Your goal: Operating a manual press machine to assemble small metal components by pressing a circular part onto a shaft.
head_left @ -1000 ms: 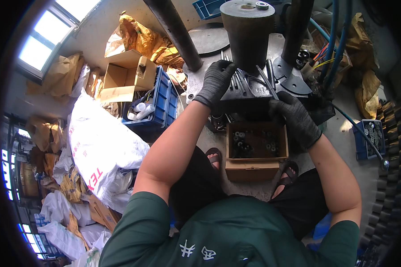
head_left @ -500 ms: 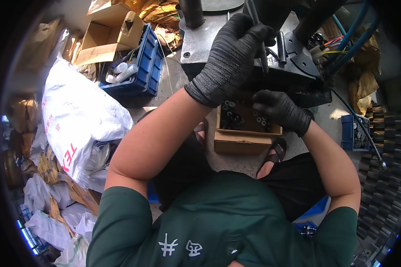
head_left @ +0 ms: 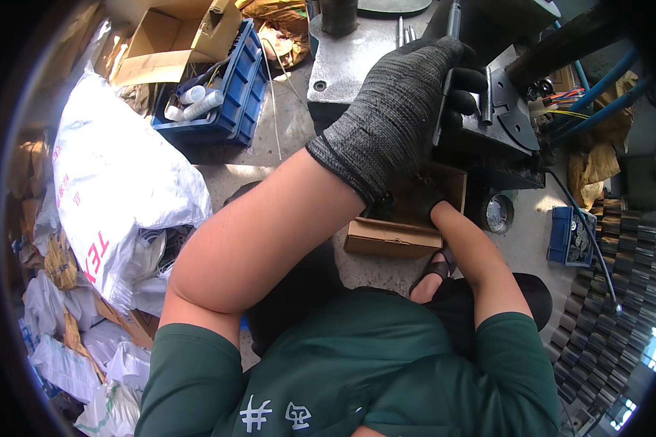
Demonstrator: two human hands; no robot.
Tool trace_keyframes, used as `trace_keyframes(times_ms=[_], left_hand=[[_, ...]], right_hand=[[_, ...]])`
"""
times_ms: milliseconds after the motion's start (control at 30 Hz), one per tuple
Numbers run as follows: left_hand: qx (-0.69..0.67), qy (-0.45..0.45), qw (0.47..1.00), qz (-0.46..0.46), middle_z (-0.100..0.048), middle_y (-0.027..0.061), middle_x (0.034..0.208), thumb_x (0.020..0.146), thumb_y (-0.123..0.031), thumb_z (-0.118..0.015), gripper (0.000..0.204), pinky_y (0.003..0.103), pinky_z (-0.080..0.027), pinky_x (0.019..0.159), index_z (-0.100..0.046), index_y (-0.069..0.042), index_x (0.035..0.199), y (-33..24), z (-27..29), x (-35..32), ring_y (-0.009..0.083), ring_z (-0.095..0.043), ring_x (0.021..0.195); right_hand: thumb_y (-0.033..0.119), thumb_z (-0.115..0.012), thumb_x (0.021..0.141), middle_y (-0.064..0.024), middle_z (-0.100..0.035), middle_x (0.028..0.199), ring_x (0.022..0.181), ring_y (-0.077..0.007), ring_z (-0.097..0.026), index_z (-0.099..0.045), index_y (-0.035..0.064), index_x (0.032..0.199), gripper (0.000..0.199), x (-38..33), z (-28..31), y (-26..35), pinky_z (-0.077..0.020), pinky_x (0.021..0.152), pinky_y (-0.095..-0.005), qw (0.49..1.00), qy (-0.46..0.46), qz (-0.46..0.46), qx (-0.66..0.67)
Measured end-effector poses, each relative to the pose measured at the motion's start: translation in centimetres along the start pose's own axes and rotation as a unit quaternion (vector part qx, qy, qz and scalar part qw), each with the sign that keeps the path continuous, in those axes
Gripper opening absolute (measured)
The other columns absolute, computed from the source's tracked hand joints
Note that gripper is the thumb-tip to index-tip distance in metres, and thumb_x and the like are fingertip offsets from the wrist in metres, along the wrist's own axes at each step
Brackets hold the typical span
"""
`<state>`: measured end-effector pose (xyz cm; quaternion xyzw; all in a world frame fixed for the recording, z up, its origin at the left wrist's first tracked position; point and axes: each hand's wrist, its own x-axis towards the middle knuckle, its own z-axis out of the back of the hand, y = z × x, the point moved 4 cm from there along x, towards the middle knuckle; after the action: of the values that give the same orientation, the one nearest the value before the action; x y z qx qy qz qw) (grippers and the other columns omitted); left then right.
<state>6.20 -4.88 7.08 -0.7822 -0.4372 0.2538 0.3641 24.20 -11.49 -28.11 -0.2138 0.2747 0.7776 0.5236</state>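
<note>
My left hand, in a dark grey knit glove, is closed round a slim metal rod that stands tilted beside the machine's metal plate. The rod's lower end shows below the thumb side of the hand. My right hand, gloved in black, reaches down into an open cardboard box on the floor between my feet. Its fingers are lost in the shadow of the box, and my left hand and wrist cover part of the opening.
A blue crate with white tubes and an open carton stand at far left, beside a large white sack. At right are a small blue bin, a round container, stacked dark metal parts and blue hoses.
My right hand has gone from above the box down into it, where small round dark parts lay visible. My left hand stays on the rod, shifted slightly right and lower in view.
</note>
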Motion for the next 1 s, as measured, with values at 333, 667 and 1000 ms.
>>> trace_keyframes(times_ms=[333, 667, 1000], left_hand=[[0.290, 0.051, 0.955, -0.030, -0.067, 0.0048, 0.114, 0.099, 0.004, -0.054, 0.042, 0.021, -0.054, 0.075, -0.053, -0.006, 0.140, 0.3, -0.1, -1.0, 0.0073, -0.063, 0.088], [0.528, 0.055, 0.832, -0.160, -0.070, 0.0042, 0.105, 0.100, -0.002, -0.055, 0.040, 0.022, -0.055, 0.072, -0.054, -0.009, 0.139, 0.3, -0.5, -1.0, 0.0064, -0.063, 0.084], [0.036, -0.018, 0.997, 0.070, -0.069, 0.0079, 0.106, 0.095, -0.007, -0.061, 0.043, 0.026, -0.057, 0.068, -0.055, -0.008, 0.138, 1.2, -1.7, -0.5, 0.0122, -0.068, 0.085]], right_hand=[[0.054, -0.054, 0.093, -0.0122, -0.031, 0.163, 0.150, -0.0315, -0.029, -0.035, 0.0236, 0.158, 0.075, 2.4, -3.1, -3.0, -0.0255, 0.122, -0.0461, 0.974, -0.148, -0.126, 0.121], [0.046, -0.057, 0.093, -0.0153, -0.044, 0.151, 0.141, -0.0329, -0.041, -0.043, 0.0188, 0.152, 0.066, 2.1, -1.8, -2.4, -0.0336, 0.116, -0.0459, 0.976, -0.149, -0.098, 0.124], [0.038, -0.059, 0.094, -0.0184, -0.057, 0.140, 0.131, -0.0342, -0.054, -0.051, 0.0140, 0.147, 0.058, -2.0, 5.9, 1.3, -0.0417, 0.111, -0.0457, 0.992, -0.109, -0.019, 0.065]])
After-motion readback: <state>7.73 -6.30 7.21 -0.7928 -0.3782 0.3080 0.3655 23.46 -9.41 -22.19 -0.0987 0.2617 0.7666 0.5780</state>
